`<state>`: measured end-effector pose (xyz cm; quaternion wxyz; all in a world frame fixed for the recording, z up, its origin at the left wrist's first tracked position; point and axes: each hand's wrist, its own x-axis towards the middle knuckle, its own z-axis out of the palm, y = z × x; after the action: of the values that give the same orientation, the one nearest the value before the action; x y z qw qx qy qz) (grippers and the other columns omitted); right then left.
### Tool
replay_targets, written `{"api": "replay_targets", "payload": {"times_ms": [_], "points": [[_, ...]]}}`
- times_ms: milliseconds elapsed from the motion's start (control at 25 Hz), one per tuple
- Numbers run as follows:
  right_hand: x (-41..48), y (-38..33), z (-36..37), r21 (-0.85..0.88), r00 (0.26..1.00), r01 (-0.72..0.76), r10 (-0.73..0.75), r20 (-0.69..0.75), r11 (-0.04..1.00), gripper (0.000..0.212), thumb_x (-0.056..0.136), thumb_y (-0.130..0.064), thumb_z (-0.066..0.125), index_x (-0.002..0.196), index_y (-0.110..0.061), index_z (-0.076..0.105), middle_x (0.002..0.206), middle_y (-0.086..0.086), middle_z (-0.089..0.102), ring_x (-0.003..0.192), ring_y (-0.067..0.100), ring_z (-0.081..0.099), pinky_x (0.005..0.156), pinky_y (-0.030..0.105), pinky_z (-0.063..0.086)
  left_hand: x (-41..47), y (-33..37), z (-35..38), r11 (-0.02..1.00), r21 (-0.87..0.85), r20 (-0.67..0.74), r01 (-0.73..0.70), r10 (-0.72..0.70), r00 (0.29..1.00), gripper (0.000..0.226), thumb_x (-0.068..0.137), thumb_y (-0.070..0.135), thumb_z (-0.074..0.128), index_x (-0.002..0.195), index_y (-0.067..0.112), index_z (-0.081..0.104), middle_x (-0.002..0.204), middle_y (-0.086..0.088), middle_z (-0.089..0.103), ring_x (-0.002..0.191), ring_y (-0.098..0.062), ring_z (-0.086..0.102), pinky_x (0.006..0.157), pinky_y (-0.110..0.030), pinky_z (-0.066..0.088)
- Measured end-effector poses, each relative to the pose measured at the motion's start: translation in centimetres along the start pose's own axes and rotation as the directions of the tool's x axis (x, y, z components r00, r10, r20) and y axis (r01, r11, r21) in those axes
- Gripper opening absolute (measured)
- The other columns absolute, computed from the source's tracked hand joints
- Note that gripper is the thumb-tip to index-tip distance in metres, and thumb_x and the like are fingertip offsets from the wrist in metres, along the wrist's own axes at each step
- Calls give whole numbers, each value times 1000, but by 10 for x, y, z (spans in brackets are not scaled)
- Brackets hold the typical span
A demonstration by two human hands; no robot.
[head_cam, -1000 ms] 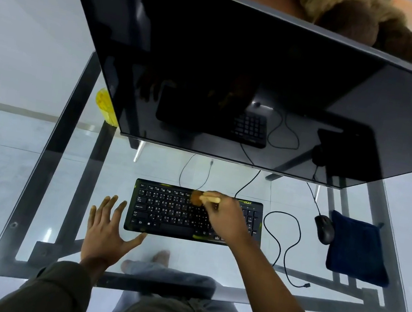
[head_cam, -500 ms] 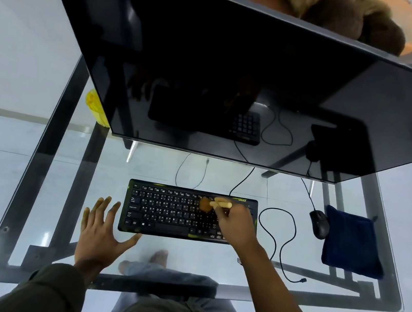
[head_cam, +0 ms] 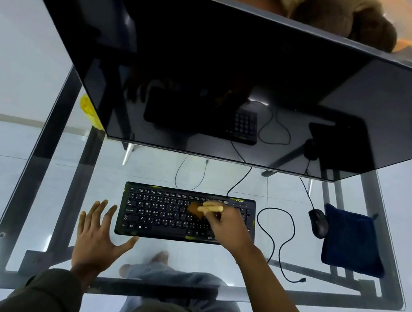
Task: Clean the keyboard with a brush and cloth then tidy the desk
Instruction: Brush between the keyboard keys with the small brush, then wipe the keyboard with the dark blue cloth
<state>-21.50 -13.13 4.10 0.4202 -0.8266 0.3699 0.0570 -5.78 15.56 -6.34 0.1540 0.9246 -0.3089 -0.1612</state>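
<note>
I see the black keyboard [head_cam: 187,216] lying flat mid-way across the glass desk [head_cam: 223,262], just in front of the monitor [head_cam: 212,76]. My right hand [head_cam: 231,227] pinches the small brush [head_cam: 204,207] by its pale handle, bristles down on the upper key rows, I judge to flick dust out. My left hand [head_cam: 98,233] lies flat with fingers spread at the keyboard's left corner, likely steadying it. The blue cloth [head_cam: 350,243] waits beside the mouse [head_cam: 318,223].
</note>
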Motion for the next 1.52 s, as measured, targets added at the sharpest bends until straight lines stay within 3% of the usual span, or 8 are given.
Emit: {"api": "replay_targets", "payload": {"times_ms": [80, 240, 520, 760, 960, 1080, 1280, 1520], "points": [[-1, 1, 0, -3, 996, -20, 20, -83, 1000, 23, 97, -31, 62, 115, -22, 72, 75, -12, 69, 64, 4, 62, 65, 28, 52, 1, 1, 1, 1000, -5, 0, 2, -2, 1000, 101, 69, 84, 49, 143, 15, 43, 157, -13, 33, 150, -31, 21, 121, -58, 18], [-6, 6, 5, 51, 992, 24, -30, 125, 998, 17, 96, -23, 62, 111, -28, 68, 94, -3, 76, 86, 13, 71, 81, 36, 57, -1, -1, 0, 1000, -31, 8, 2, -2, 1000, 101, 70, 88, 44, 141, 15, 43, 155, -11, 34, 150, -30, 23, 119, -60, 20], [-18, 20, -30, 167, 998, 51, -44, -49, 985, 20, 100, -24, 57, 117, -21, 66, 90, -4, 75, 86, 11, 70, 81, 29, 56, 33, 99, -27, 937, -347, -198, 32, -106, 974, 79, 82, 66, 53, 137, 10, 44, 142, -14, 43, 135, -33, 38, 116, -56, 27], [-30, 92, -117, 240, 914, -45, 137, -383, 970, 19, 99, -34, 56, 90, -17, 60, 83, 4, 62, 60, 20, 67, 59, 38, 57, 76, 266, -6, 829, -491, -52, -268, 279, 959, 55, 91, 45, 63, 134, 13, 50, 130, -4, 53, 124, -15, 49, 104, -27, 40], [-51, 202, -174, 248, 781, -357, 434, -449, 900, 24, 100, -29, 54, 83, -13, 58, 60, -3, 62, 47, 10, 62, 50, 36, 52, 66, 398, 52, 783, -571, 138, -247, 388, 911, 35, 89, 36, 70, 118, 19, 58, 112, 6, 65, 102, -9, 60, 91, -31, 51], [-48, 251, -179, 117, 796, -519, 528, -294, 847, 23, 95, -37, 61, 87, -16, 63, 70, -1, 64, 60, 18, 63, 59, 36, 55, 53, 451, 82, 821, -532, 246, -209, 386, 889, 30, 90, 36, 68, 115, 23, 59, 106, 7, 66, 97, -9, 61, 82, -26, 51], [-40, 277, -169, 12, 871, -469, 465, -162, 883, 24, 88, -43, 66, 88, -20, 63, 80, 0, 66, 69, 18, 60, 61, 30, 46, 46, 515, 111, 876, -456, 343, -153, 333, 878, 27, 94, 30, 63, 119, 21, 58, 109, 4, 65, 92, -12, 61, 64, -10, 44], [-50, 268, -186, 196, 905, -321, 361, -224, 927, 13, 88, -22, 65, 76, -22, 62, 67, -8, 62, 59, 7, 55, 58, 26, 45, 51, 529, 122, 910, -399, 387, -108, 274, 880, 27, 96, 26, 60, 122, 21, 58, 117, -6, 66, 104, -21, 65, 77, -28, 57]]}}
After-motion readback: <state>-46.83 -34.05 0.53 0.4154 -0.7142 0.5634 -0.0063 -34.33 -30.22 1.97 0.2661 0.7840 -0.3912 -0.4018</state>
